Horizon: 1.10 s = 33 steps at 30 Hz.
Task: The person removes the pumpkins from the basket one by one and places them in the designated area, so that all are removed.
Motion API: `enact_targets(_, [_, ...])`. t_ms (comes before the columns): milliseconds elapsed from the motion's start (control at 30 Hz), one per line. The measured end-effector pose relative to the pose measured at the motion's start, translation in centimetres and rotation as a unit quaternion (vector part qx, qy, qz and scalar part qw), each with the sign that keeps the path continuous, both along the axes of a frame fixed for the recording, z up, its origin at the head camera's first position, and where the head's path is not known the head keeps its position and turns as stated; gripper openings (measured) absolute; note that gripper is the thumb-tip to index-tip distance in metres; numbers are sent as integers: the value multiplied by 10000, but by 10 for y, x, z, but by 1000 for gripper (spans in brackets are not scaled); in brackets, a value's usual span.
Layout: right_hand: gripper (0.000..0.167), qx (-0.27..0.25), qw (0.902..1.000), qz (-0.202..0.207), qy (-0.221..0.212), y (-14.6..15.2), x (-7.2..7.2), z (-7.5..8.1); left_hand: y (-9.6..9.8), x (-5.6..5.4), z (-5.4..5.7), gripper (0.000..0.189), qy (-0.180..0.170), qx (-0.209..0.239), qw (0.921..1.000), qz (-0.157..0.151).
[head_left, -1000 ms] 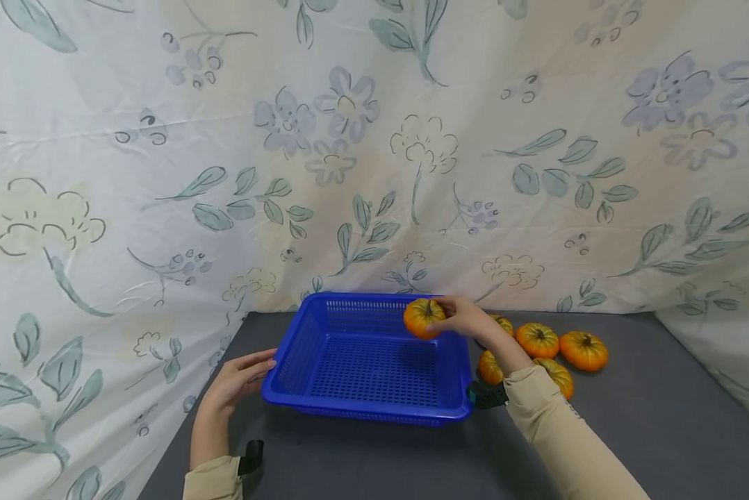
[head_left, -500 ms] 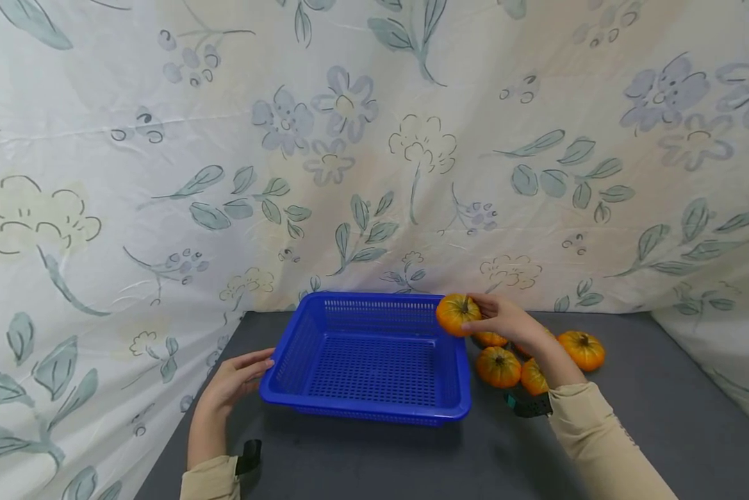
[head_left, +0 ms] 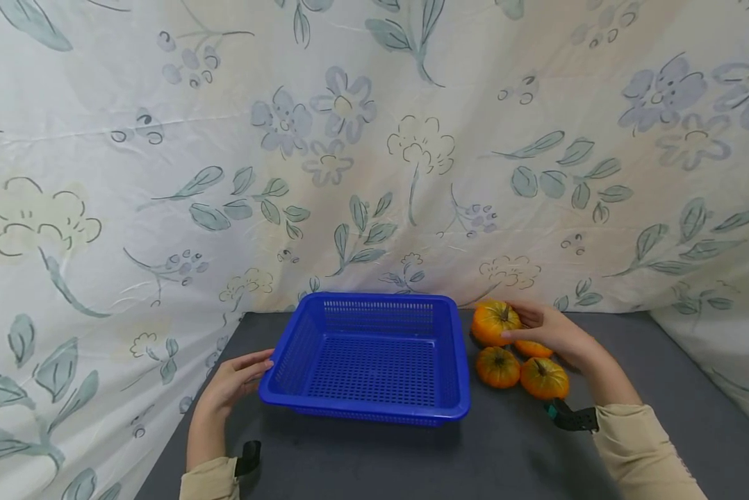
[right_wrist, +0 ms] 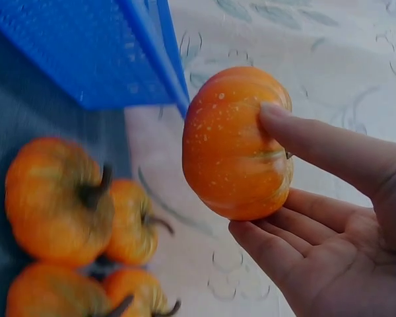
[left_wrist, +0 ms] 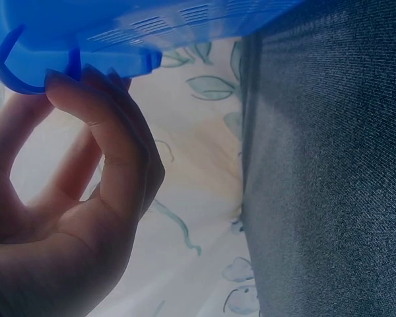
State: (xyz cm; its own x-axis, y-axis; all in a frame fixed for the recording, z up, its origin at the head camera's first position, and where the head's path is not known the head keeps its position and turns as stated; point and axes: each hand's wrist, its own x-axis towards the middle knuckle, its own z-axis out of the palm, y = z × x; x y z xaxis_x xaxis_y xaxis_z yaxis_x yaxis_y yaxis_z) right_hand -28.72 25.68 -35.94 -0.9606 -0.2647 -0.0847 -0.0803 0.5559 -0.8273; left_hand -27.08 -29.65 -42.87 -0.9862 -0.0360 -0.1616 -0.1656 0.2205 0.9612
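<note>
A small orange pumpkin (head_left: 492, 323) with a short stem is pinched between the thumb and fingers of my right hand (head_left: 552, 330). It hangs just beyond the right rim of a blue plastic basket (head_left: 374, 414), above other pumpkins. In the right wrist view the thumb presses one side of the held pumpkin (right_wrist: 234, 145), with the fingers on the other. My left hand (head_left: 235, 382) holds the left rim of the basket. The left wrist view shows its curled fingers (left_wrist: 119, 152) at the blue rim (left_wrist: 30, 72); part of the grip is hidden behind the rim.
On the dark grey table (head_left: 374, 462), a pumpkin (head_left: 498, 367) and another pumpkin (head_left: 545, 378) sit right of the basket. A further pumpkin (head_left: 533, 348) lies partly under my right hand. A floral cloth (head_left: 349, 229) hangs behind the table.
My right hand has carried the pumpkin rightward from above the basket to above the pumpkins beside it, moving slightly lower. My left hand and the basket have stayed in place.
</note>
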Motion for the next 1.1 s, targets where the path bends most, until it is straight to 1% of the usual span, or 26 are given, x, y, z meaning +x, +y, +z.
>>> enact_targets(100, [92,103,9999,-87,-96,15,4,-5,-1,0,0,58,6,-24,10000,-40])
enact_targets(267, [98,429,9978,-379,-343,36,11,-13,-2,0,1,60,0,-100,9999,-14])
enact_targets(467, [94,574,9966,-399,-432,61,19,-23,-2,1,2,60,-7,-148,9999,51])
enact_targets(567, [94,682,9953,-418,-541,75,21,-30,-3,1,1,60,-21,-154,9999,68])
enact_targets(800, [101,793,9908,-608,-917,102,25,-44,-3,2,2,61,-29,-162,9999,21])
enact_targets(933, [103,868,9881,-696,-1059,113,27,-49,-4,1,3,60,-10,-109,9999,19])
enact_targets(1100, [105,934,9844,-908,-1186,123,28,-54,-5,2,2,60,-21,-84,10000,33])
